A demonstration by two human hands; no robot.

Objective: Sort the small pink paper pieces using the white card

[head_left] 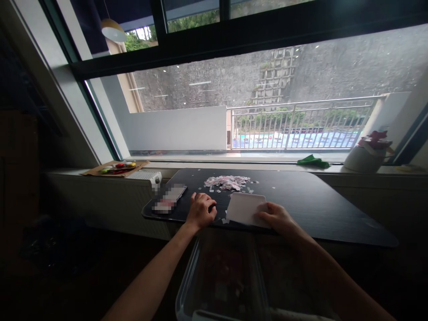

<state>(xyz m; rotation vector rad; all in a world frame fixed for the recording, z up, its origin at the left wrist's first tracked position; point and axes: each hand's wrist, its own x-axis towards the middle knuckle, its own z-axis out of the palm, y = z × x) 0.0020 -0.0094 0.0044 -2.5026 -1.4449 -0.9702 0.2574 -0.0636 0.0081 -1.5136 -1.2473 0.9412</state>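
My right hand (278,216) grips the right side of a flat white rectangular piece (244,206) with rounded corners, thumb on top. I cannot tell if it is card or plastic. It is held tilted near the front edge of the dark table (301,196). To its left, my left hand (202,210) is at the table's edge, fingers loosely bent, with a dark gap between thumb and forefinger. Nothing shows in it. Behind both hands lies a heap of small pale pink and white scraps (228,182). A few loose scraps (225,220) lie between the hands.
A phone (171,198), partly blurred, lies left of my left hand. Below the table edge stands a clear plastic bin (187,285) with scraps inside. On the sill are a brown board (96,169) with colourful items, a green cloth-like thing (313,161) and a white pot-like object (364,157).
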